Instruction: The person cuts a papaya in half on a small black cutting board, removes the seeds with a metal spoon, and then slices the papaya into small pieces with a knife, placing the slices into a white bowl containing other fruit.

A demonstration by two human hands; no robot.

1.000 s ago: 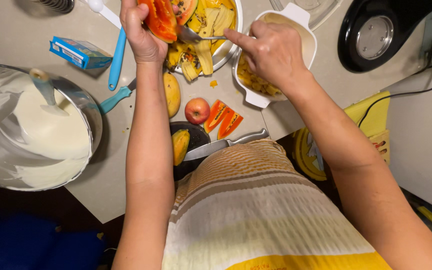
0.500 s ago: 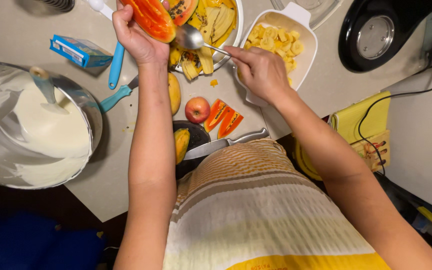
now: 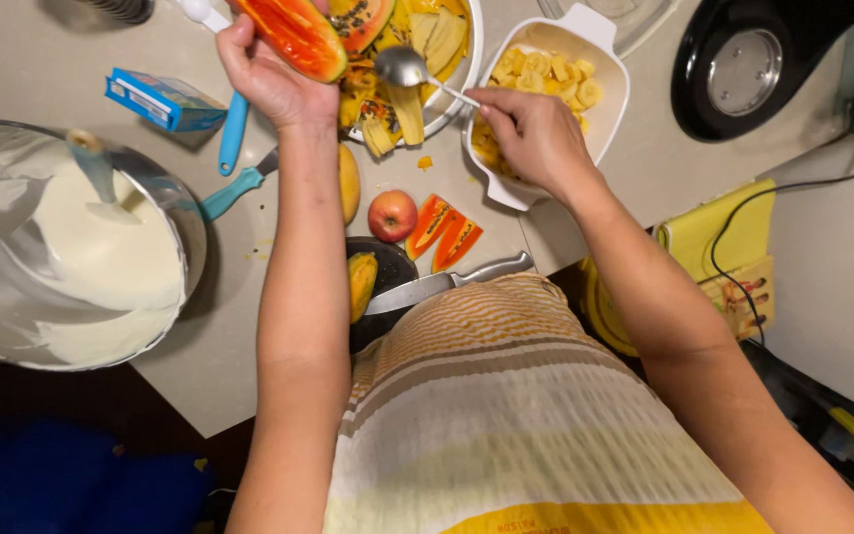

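step: scooping seeds out of papaya half [image 3: 294, 35] | left hand [image 3: 274, 79] gripping it at far counter [image 3: 644, 188] | right hand [image 3: 536, 133] fingers pinching spoon [image 3: 417, 74] over scrap bowl [image 3: 465, 69] — next: likely needing bowl-first entry into the cavity — gently.

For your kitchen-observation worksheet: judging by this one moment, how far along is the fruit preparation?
Done: the white baking dish holds yellow fruit pieces, and peels lie in the round bowl. In hand: the left hand holds an orange papaya half; the right hand holds a metal spoon. Left: the red apple is whole.
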